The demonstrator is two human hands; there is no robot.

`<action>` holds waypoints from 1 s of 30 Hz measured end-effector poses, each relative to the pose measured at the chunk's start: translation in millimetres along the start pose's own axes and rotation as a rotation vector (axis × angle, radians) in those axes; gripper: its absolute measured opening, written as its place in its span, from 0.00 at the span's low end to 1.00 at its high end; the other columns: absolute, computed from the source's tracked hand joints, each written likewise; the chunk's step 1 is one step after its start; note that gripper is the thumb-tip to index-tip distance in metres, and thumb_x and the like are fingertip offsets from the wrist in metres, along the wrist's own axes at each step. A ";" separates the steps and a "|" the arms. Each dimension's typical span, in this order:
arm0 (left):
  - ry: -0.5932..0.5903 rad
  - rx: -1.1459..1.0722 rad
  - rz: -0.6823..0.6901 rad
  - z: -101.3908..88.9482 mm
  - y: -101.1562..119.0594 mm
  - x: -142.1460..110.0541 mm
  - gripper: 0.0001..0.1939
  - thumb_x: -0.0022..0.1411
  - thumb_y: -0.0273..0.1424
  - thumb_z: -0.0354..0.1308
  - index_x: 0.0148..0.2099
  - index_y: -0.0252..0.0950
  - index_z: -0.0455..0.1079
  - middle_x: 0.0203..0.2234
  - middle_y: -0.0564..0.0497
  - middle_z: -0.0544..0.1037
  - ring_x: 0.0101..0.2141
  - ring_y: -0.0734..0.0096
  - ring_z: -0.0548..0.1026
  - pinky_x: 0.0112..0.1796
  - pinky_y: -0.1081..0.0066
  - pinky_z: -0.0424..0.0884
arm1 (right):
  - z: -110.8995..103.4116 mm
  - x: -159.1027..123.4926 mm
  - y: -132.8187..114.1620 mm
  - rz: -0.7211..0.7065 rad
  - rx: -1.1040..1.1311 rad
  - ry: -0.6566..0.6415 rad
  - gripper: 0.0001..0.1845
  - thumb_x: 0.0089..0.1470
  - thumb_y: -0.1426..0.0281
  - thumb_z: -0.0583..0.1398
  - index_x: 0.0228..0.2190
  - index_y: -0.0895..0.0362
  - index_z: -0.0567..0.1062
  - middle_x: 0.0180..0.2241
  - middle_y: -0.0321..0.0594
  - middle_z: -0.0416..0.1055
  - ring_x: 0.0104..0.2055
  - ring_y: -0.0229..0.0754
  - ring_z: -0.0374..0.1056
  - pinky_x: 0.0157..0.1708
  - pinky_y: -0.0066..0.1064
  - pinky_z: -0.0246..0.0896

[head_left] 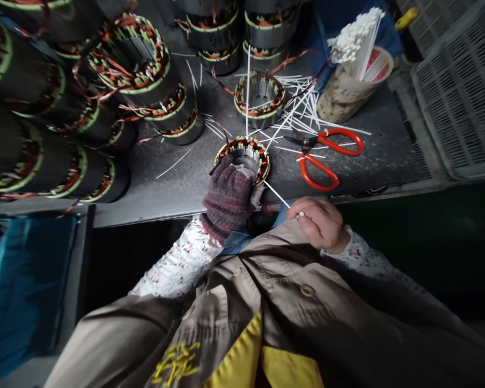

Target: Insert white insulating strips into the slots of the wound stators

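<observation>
My left hand [228, 196], in a dark knitted glove, is closed around the near left side of a small motor stator [264, 164] at the bench's front edge. Copper windings and a pale green rim show on the stator; my glove hides part of it. White cable ties stick out of it: one upright tie [248, 97] and another slanting to the upper right. My bare right hand [321, 222] pinches the end of a third cable tie [277, 194], which runs taut from the stator's lower right side. Red-handled scissors [309, 142] lie open to the right.
Behind the held stator stands another small stator [262, 116], beside a heap of loose cable ties [305, 102]. A worn cup [335, 99] holds a bundle of ties. Stacked stators [173, 116] fill the left and back. Grey plastic crates [461, 97] stand at right.
</observation>
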State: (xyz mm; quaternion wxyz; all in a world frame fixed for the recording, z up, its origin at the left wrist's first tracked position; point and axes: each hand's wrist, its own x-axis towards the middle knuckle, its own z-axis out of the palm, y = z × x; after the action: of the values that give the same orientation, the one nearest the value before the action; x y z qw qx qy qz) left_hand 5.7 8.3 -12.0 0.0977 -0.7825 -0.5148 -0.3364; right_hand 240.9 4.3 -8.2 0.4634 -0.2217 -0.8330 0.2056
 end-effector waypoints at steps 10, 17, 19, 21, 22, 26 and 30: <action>-0.047 -0.103 -0.076 -3.9 3.9 0.0 0.28 0.71 0.41 0.57 0.67 0.37 0.56 0.58 0.38 0.75 0.61 0.53 0.73 0.63 0.49 0.69 | 5.6 17.6 -3.0 0.052 0.089 0.120 0.12 0.64 0.73 0.53 0.30 0.52 0.72 0.25 0.36 0.74 0.26 0.41 0.72 0.27 0.35 0.70; -0.094 -0.156 -0.063 -4.7 1.6 -1.8 0.34 0.70 0.39 0.57 0.72 0.36 0.50 0.60 0.37 0.74 0.63 0.51 0.71 0.66 0.47 0.64 | -1.7 7.2 -3.0 0.135 0.061 0.007 0.12 0.62 0.75 0.54 0.29 0.53 0.73 0.25 0.35 0.74 0.27 0.40 0.72 0.28 0.33 0.68; -0.073 -0.147 -0.048 -4.5 1.0 -3.0 0.34 0.70 0.39 0.58 0.72 0.36 0.50 0.60 0.38 0.74 0.63 0.51 0.71 0.67 0.47 0.64 | 1.3 10.0 -0.8 0.142 0.053 0.006 0.12 0.61 0.76 0.54 0.28 0.53 0.73 0.25 0.35 0.74 0.26 0.39 0.71 0.28 0.32 0.67; -0.059 -0.126 -0.038 -4.5 0.9 -3.5 0.34 0.70 0.39 0.58 0.72 0.37 0.51 0.61 0.38 0.74 0.64 0.51 0.70 0.67 0.47 0.64 | 6.1 15.9 0.8 0.145 0.050 0.019 0.12 0.62 0.76 0.54 0.28 0.53 0.73 0.24 0.34 0.74 0.26 0.38 0.71 0.28 0.31 0.66; -0.060 -0.122 -0.040 -4.5 1.1 -3.5 0.34 0.71 0.40 0.58 0.72 0.37 0.51 0.61 0.38 0.73 0.64 0.50 0.70 0.67 0.47 0.64 | 8.6 19.2 1.1 0.148 0.056 0.028 0.12 0.62 0.76 0.54 0.28 0.53 0.72 0.25 0.34 0.74 0.26 0.38 0.71 0.28 0.31 0.66; -0.062 -0.116 -0.048 -4.7 2.1 -2.1 0.33 0.71 0.40 0.57 0.72 0.38 0.50 0.61 0.38 0.73 0.64 0.51 0.70 0.66 0.48 0.65 | 12.5 25.9 -2.1 0.125 0.123 0.122 0.13 0.64 0.74 0.53 0.28 0.53 0.71 0.24 0.34 0.72 0.25 0.39 0.69 0.27 0.33 0.65; -0.019 -0.067 -0.007 -4.7 3.0 -1.0 0.32 0.71 0.38 0.57 0.71 0.37 0.51 0.59 0.38 0.74 0.62 0.52 0.72 0.63 0.51 0.69 | 5.1 18.3 -7.1 0.111 0.088 0.122 0.12 0.63 0.74 0.54 0.29 0.51 0.71 0.24 0.35 0.72 0.25 0.41 0.69 0.25 0.35 0.65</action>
State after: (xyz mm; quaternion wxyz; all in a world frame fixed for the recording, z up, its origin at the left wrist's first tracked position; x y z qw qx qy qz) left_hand 6.1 3.9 -8.5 0.0655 -0.7868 -0.5068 -0.3461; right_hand 226.7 8.1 5.6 0.5105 -0.2593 -0.7797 0.2533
